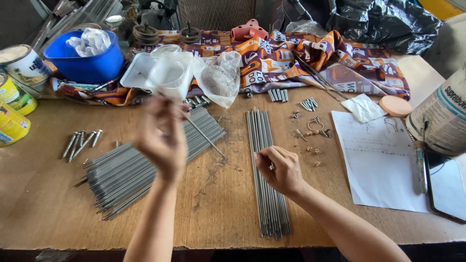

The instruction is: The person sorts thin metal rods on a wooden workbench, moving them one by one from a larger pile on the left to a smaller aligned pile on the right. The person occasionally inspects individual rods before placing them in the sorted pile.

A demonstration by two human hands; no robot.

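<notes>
The left hand (162,138) is hovering above the table (218,208), blurred, its fingers pinching one thin rod (204,137) that is slanting down toward the table's middle. Beneath it a big rod pile (141,167) is lying fanned across the left half of the table, with a few bolts (81,143) lying just beyond it toward the left edge. The right hand (281,170) is resting on a straight rod bundle (267,179) that is running from the middle down to the near edge; its fingers are curled together, and whether they are gripping anything I cannot tell. Small brass nuts (314,151) and a ring (315,126) are lying just right of the bundle. A sheet of paper (378,165) is lying toward the right edge, with a phone (446,187) beside it. Along the far edge a patterned cloth (291,60) is carrying a clear tub (162,70), and a blue bowl (87,60) is sitting at the far left corner beside some cans (17,92).
</notes>
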